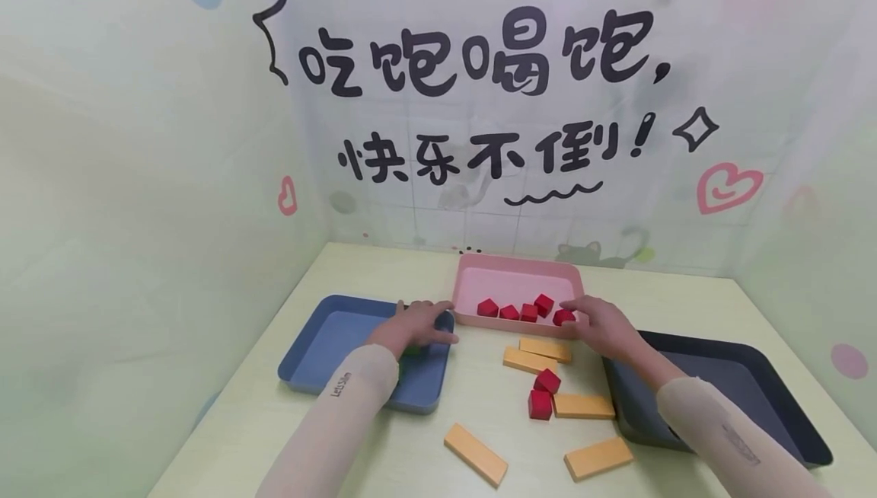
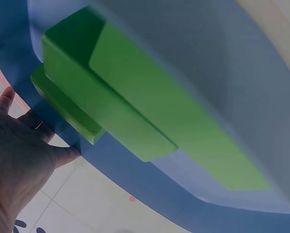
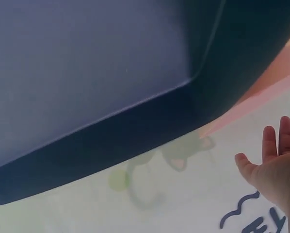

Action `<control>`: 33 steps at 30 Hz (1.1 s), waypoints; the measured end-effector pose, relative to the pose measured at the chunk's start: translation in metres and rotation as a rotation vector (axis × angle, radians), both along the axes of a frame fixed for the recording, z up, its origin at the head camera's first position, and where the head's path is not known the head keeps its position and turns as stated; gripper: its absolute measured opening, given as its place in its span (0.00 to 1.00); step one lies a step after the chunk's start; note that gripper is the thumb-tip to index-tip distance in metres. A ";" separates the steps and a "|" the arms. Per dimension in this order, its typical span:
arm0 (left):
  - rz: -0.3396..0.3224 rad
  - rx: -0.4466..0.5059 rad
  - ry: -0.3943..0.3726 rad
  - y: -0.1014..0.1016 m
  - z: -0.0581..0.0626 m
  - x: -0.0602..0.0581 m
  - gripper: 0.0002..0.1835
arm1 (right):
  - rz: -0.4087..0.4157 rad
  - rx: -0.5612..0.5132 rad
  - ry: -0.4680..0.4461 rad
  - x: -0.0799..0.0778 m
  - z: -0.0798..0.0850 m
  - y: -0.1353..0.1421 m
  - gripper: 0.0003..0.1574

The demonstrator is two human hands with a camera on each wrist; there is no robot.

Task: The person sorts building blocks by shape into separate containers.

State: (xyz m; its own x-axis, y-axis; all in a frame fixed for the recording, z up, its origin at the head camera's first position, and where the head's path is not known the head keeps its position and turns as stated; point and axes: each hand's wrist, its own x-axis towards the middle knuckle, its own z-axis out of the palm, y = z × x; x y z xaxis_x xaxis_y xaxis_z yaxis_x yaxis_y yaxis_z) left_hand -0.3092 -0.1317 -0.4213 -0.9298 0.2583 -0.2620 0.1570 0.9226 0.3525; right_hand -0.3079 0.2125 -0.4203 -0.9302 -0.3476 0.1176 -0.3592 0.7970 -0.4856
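My left hand reaches over the right end of the blue tray, fingers spread and holding nothing. In the left wrist view its thumb lies at the tray's rim, close to several green blocks inside. My right hand is at the right end of the pink tray, fingers extended beside a red block; the head view does not show clearly whether they touch it. Several red blocks, such as one red cube, lie along the pink tray's front side.
A black tray stands at right, under my right forearm. Two more red cubes and several yellow-orange planks lie on the table between the trays. A printed curtain borders the table's back.
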 end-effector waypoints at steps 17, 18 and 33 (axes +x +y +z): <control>-0.007 -0.014 0.005 -0.002 -0.004 -0.003 0.40 | 0.347 0.078 -0.037 0.038 -0.021 -0.001 0.26; -0.008 -0.016 0.005 -0.002 -0.004 -0.004 0.40 | 0.359 0.080 -0.035 0.039 -0.022 -0.002 0.26; -0.003 -0.016 0.012 -0.002 -0.005 -0.001 0.40 | 0.395 0.185 -0.026 0.041 -0.027 -0.009 0.25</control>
State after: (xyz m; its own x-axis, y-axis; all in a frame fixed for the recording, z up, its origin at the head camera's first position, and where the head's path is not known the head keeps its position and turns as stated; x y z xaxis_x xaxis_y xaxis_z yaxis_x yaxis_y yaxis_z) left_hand -0.3106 -0.1334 -0.4263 -0.9322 0.2569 -0.2551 0.1639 0.9277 0.3353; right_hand -0.2671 0.2040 -0.4472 -0.7234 -0.6905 -0.0020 -0.6436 0.6753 -0.3603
